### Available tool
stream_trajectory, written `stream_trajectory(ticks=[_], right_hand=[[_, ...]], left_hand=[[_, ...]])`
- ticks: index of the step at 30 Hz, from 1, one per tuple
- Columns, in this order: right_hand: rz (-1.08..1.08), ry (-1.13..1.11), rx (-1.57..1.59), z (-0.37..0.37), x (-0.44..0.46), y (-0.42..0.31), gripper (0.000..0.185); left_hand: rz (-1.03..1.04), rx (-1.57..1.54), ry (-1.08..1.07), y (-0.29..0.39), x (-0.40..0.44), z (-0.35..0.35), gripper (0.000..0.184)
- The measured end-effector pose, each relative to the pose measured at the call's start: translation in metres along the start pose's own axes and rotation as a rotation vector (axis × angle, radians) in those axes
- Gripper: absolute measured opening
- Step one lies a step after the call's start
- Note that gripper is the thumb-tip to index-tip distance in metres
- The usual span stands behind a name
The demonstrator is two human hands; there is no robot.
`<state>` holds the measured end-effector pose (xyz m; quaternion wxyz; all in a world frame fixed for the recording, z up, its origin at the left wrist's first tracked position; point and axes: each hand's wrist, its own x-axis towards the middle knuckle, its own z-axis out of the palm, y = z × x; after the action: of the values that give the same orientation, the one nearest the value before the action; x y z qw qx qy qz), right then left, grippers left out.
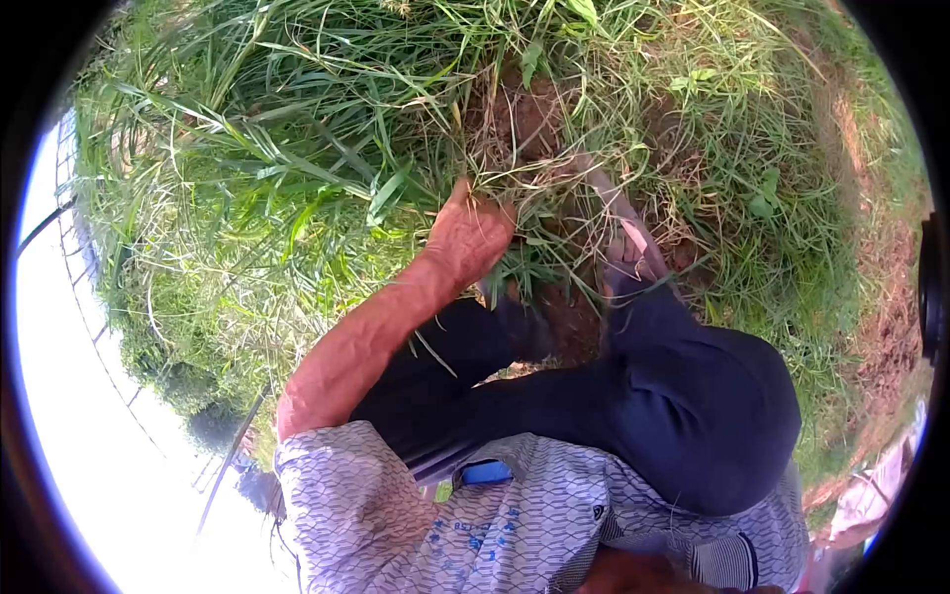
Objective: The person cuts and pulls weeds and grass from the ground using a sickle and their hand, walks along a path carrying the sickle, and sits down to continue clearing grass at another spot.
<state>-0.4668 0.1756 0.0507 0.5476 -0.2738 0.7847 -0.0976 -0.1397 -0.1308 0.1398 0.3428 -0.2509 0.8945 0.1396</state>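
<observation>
My left hand (473, 233) reaches down into the grass, closed around a bunch of grass blades (524, 183). Its fingertips are hidden, and the thumb side points away from me. Dry stalks and green blades stick out past the hand over a patch of bare brown soil (534, 117). A blurred dark patch of skin (633, 574) shows at the bottom edge; whether it belongs to my right hand I cannot make out. No other part of that hand shows.
My bent knee in dark trousers (708, 426) is at the right, with my foot (623, 213) among the grass. Tall green grass (297, 129) grows at upper left. A wire fence (74, 228) stands at far left. Pinkish cloth (871, 500) lies at lower right.
</observation>
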Motion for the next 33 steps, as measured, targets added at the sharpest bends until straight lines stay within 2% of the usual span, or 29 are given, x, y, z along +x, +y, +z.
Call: stream_trajectory(ticks=[2,4,6,7,8,9,10,11,12,13,14,16,18,20,21,22,23,24,25,27,28,29,30,31,33], right_hand=[[-0.072,0.066,0.025,-0.006,0.011,0.019,0.041],[-0.170,0.119,0.082,-0.008,0.025,0.026,0.039],[-0.041,0.034,0.351,-0.028,0.019,-0.059,0.035],[0.104,-0.070,0.611,-0.034,0.013,-0.089,0.032],[0.104,-0.084,0.611,-0.035,0.011,-0.091,0.032],[0.090,-0.074,0.641,-0.036,0.013,-0.092,0.029],[0.070,-0.056,0.677,-0.037,0.017,-0.094,0.028],[0.004,-0.060,0.568,-0.042,0.019,-0.078,0.027],[0.008,-0.063,0.578,-0.042,0.012,-0.074,0.027],[-0.021,-0.040,0.483,-0.040,0.008,-0.067,0.026],[-0.056,-0.020,0.381,-0.039,0.008,-0.061,0.027],[-0.071,-0.034,0.373,-0.021,0.019,-0.030,0.028],[-0.094,-0.033,0.372,-0.010,0.025,-0.029,0.030],[-0.284,-0.023,0.370,0.001,0.030,-0.049,0.036],[-0.281,-0.027,0.365,0.002,0.033,-0.059,0.036],[-0.248,-0.091,0.274,0.003,0.039,-0.071,0.037],[-0.220,-0.149,0.181,0.005,0.046,-0.083,0.037],[-0.223,-0.146,0.176,0.016,0.049,-0.100,0.037],[-0.227,-0.170,0.268,0.031,0.048,-0.119,0.037],[-0.233,-0.197,0.354,0.037,0.045,-0.129,0.037],[-0.286,-0.302,0.140,0.035,0.041,-0.128,0.034],[-0.342,-0.389,-0.067,0.034,0.041,-0.129,0.031],[-0.346,-0.375,-0.060,0.031,0.039,-0.128,0.031],[-0.272,-0.411,-0.062,0.027,0.034,-0.126,0.037],[-0.262,-0.434,-0.017,0.030,0.038,-0.120,0.047]], left_hand=[[-0.017,0.007,-0.039,-0.013,-0.004,-0.005,0.022],[0.008,0.092,0.126,-0.035,-0.028,-0.021,0.008],[-0.230,0.140,-0.169,-0.067,-0.058,-0.057,0.021],[-0.202,0.124,0.134,-0.112,-0.091,-0.037,0.020],[-0.256,0.225,0.328,-0.145,-0.116,-0.025,0.021],[-0.349,0.213,0.322,-0.185,-0.142,-0.012,0.027],[-0.753,0.208,-0.105,-0.226,-0.159,0.000,0.034],[-0.974,0.242,-0.097,-0.250,-0.178,0.025,0.018],[-1.003,0.205,0.252,-0.251,-0.193,0.037,0.023],[-1.014,0.188,0.102,-0.277,-0.209,0.072,0.024],[-0.817,0.299,0.208,-0.256,-0.207,0.066,0.022],[-0.430,0.613,0.414,-0.210,-0.203,0.053,0.018],[-0.573,0.537,0.117,-0.173,-0.175,0.024,0.021],[-0.729,0.419,-0.309,-0.137,-0.140,-0.008,0.024],[-0.651,0.394,-0.288,-0.120,-0.133,-0.013,0.026],[-0.487,0.415,-0.135,-0.107,-0.138,0.002,0.033],[-0.411,0.333,0.056,-0.086,-0.123,-0.014,0.022],[-0.381,0.145,-0.169,-0.071,-0.096,-0.041,0.030],[-0.293,-0.052,-0.268,-0.062,-0.070,-0.052,0.034],[-0.088,-0.184,0.238,-0.052,-0.032,-0.023,0.030],[-0.098,-0.110,0.258,-0.047,-0.012,-0.019,0.033],[-0.185,-0.155,0.174,-0.055,0.008,-0.006,0.033],[-0.268,-0.202,0.087,-0.060,0.022,0.013,0.034],[-0.258,-0.193,0.093,-0.064,0.024,0.028,0.034],[-0.446,-0.121,-0.066,-0.078,0.026,0.055,0.049]])
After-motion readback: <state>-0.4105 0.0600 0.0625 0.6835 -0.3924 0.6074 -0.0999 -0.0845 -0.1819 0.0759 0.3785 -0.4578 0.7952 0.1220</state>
